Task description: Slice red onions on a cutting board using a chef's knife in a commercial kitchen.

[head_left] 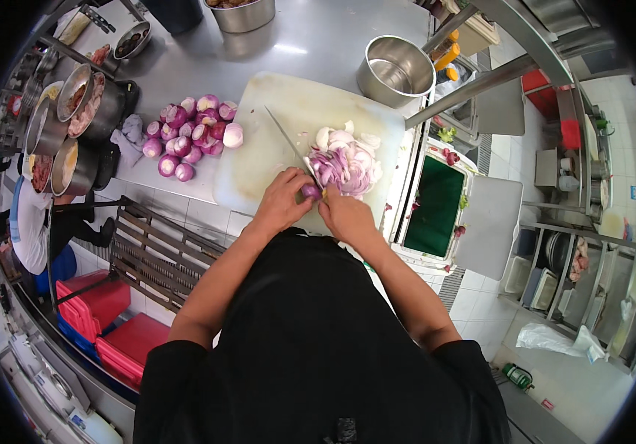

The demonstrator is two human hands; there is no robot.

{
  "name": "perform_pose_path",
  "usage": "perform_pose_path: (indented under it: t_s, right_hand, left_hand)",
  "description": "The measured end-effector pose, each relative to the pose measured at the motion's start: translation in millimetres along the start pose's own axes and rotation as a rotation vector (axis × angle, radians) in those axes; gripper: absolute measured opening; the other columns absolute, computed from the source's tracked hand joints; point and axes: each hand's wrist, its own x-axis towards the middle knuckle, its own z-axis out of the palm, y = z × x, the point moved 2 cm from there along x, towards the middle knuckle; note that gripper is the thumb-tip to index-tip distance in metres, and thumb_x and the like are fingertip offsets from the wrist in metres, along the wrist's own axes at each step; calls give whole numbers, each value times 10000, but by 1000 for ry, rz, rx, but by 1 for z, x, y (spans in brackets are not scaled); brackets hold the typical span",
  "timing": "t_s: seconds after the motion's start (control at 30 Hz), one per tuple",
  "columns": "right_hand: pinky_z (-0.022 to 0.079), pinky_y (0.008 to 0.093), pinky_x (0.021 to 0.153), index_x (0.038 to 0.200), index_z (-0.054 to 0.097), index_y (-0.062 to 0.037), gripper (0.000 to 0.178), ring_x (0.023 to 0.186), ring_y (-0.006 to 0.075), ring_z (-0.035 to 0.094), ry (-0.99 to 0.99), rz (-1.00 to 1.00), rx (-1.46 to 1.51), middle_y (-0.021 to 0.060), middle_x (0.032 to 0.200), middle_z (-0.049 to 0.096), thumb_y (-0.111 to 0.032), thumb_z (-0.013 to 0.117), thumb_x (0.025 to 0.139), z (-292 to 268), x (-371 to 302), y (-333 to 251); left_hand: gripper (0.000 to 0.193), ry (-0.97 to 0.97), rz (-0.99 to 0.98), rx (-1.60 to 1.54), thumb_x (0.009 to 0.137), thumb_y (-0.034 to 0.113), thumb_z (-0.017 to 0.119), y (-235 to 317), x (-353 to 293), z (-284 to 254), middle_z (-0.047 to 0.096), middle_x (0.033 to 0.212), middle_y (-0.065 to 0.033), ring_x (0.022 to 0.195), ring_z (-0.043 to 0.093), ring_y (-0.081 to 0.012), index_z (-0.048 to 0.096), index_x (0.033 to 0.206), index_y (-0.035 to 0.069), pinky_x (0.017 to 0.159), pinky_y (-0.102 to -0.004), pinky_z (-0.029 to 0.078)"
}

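Observation:
My left hand (285,198) is closed on a small purple onion (310,191) at the near edge of a white cutting board (258,140). In my right hand (347,214) is the handle of a knife (287,136). Its long blade points away and to the left, close beside the onion. Just beyond my right hand lies a heap of sliced purple onion (344,166), with paler pieces at its far side. Several whole peeled onions (192,133) are piled on the steel table (303,44), left of the board.
An open steel pot (395,70) stands by the board's far right corner. A green-lined bin (430,203) with scraps on its rim is to the right. At the left are stacked steel bowls (81,92) and a grey cloth (131,139). Farther left sits another person (31,226).

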Motion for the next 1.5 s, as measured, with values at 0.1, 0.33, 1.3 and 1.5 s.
perform_pose_path:
  t_s: [0.1,0.33,1.3,1.5]
  right_hand:
    - [542,592,705,1144,539,1,321,771,464,713,-136,50,-75,267,814,716,-289,579,1012,-42,-9,-25]
    - [549,585,699,1135,535,-14,311,760,462,712,-27,35,-16,242,790,715,-295,583,1009,-13,1,-13]
    - [523,602,763,1187,520,-7,368,801,495,700,-237,126,-31,293,826,707,-335,549,1022,-61,-32,-27]
    - [553,593,708,1161,564,4,325,745,457,719,27,25,-12,269,797,716,-286,560,1014,-1,3,0]
  left_hand:
    - [373,-28,-57,15,783,131,782,-3,-5,-6,624,1174,-138,1114,606,-365,664,1129,57,971,-449,510]
    - [357,-8,-14,4,791,123,779,-5,-3,-1,634,1181,-140,1119,606,-366,668,1124,63,975,-446,512]
    - [328,-160,-75,-37,828,118,734,-3,7,-16,580,1198,-115,1082,645,-342,657,1146,111,904,-430,544]
    - [308,-152,-59,-53,842,134,740,-3,13,-10,585,1179,-110,1078,648,-340,659,1138,108,895,-428,546]
